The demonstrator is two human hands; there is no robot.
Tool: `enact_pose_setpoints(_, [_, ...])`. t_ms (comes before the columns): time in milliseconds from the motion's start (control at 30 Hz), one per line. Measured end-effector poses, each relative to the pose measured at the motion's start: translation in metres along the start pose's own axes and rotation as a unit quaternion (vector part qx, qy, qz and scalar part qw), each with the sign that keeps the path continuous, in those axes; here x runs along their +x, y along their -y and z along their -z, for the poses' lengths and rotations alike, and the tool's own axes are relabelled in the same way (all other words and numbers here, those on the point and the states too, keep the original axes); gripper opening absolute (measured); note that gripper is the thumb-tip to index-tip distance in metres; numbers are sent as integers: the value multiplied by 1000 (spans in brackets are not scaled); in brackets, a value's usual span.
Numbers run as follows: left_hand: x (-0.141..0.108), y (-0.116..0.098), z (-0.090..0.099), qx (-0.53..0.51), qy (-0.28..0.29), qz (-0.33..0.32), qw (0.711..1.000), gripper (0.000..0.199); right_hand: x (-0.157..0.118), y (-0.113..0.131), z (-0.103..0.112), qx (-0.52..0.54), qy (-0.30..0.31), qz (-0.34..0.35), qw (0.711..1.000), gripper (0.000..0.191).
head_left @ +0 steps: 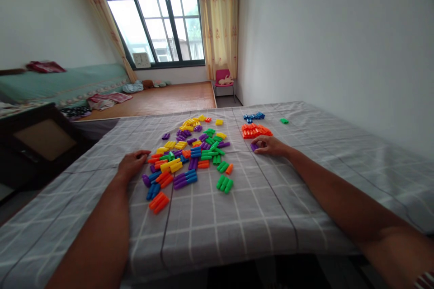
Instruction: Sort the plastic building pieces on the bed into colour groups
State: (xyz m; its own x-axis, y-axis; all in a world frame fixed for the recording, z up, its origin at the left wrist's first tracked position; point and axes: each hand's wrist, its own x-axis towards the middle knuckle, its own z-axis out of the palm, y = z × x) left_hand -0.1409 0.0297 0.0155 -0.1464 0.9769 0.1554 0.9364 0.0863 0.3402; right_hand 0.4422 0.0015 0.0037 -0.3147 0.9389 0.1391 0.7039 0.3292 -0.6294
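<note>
My right hand [269, 145] is closed on a small purple plastic block [253, 147], down at the cloth just in front of a tight group of orange blocks [254, 131]. On the left, my left hand [133, 162] rests on the cloth with its fingers loosely stretched towards a mixed pile, and nothing shows in it. That pile holds yellow blocks [171, 165], green blocks [224, 184], purple blocks [181, 182] and other colours, shaped like short joined tubes. Behind the orange group lies a cluster of blue blocks [253, 117].
A grey checked cloth [237, 226] covers the table. One green block [284, 121] lies apart at the back right. Beyond the table are a low bed platform [176, 95], a pink chair [223, 75] with a soft toy, and a dark cabinet [40, 131] at the left.
</note>
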Motion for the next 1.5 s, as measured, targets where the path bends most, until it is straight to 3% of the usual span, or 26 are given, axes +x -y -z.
enact_pose_setpoints(200, [0, 2, -1, 2, -5, -9, 1000, 49, -2, 3, 3, 31, 13, 2, 999, 52])
enact_pose_setpoints(367, [-4, -3, 0, 11, -6, 2, 1000, 45, 1, 2, -3, 65, -99, 6, 993, 45])
enact_pose_setpoints(467, [-5, -5, 0, 5, -5, -1, 1000, 42, 12, 15, -9, 41, -147, 30, 988, 40])
enact_pose_setpoints(600, [-3, -4, -3, -8, -5, 4, 1000, 41, 47, 54, -24, -46, -98, 119, 987, 28])
enact_pose_setpoints(733, [-3, -2, -6, -11, -2, 5, 1000, 40, 101, 94, -50, -119, -60, 173, 976, 24])
enact_pose_setpoints(933, [-1, 1, -8, -33, -14, -11, 999, 38, 174, 115, -92, -199, -30, 83, 976, 25])
enact_pose_setpoints(1100, [0, 2, -8, -42, -9, -18, 999, 37, 183, 114, -104, -160, -51, 79, 983, 18])
enact_pose_setpoints(1200, [0, 0, -7, -42, -10, -27, 999, 37, 171, 105, -89, -67, -75, 75, 992, 23])
enact_pose_setpoints(1300, [-1, -1, -4, -29, -8, -25, 999, 38, 155, 81, -52, 10, -138, 46, 989, 34])
enact_pose_setpoints(1400, [0, -1, -2, -15, -4, -24, 1000, 41, 133, 39, 2, 35, -234, 3, 972, 41])
enact_pose_setpoints(1500, [2, 0, -1, -9, -5, -27, 1000, 42, 104, -18, 51, -43, -323, -92, 941, 33])
